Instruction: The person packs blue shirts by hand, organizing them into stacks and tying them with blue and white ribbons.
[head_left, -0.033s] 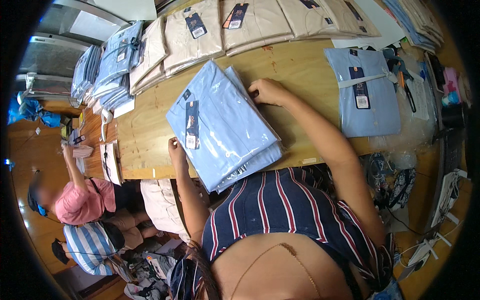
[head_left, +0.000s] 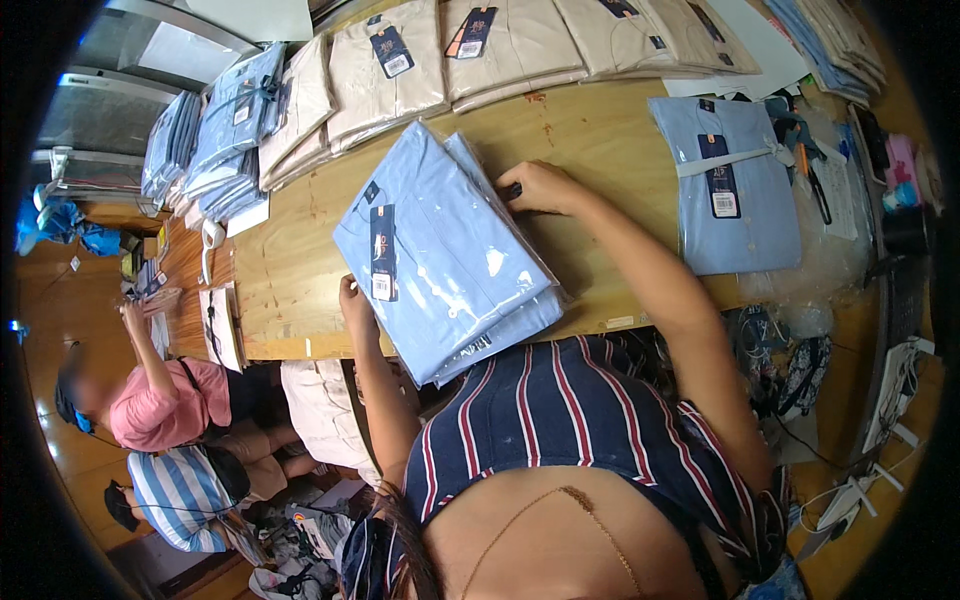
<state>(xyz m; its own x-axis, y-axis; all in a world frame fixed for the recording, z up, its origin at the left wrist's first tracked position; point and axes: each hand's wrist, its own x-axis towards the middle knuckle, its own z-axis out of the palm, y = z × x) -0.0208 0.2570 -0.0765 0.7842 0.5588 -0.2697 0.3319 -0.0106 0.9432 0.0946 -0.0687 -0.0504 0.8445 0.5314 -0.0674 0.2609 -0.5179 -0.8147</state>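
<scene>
A small stack of light blue folded shirts in clear bags [head_left: 450, 270] lies askew at the near edge of the table, overhanging it toward me. The top shirt carries a dark hang tag [head_left: 383, 252]. At the stack's left edge my left hand [head_left: 356, 303] is closed, its fingers curled against the bagged shirts and partly hidden. My right hand [head_left: 545, 188] is at the far right edge, fingers bent together. Something small and dark shows at its fingertips; its kind cannot be made out.
Bagged beige shirts [head_left: 388, 60] line the table's far side. Blue shirt stacks [head_left: 235, 105] stand at far left. Another blue shirt [head_left: 740, 235], tied with a pale strip, lies at right beside tools. Two people, one in a pink top [head_left: 165, 400], are at left.
My right fingers have shifted slightly, and a dark thing now shows at their tips. The shirt stack has moved barely at all. The hand of the person in pink has moved a little.
</scene>
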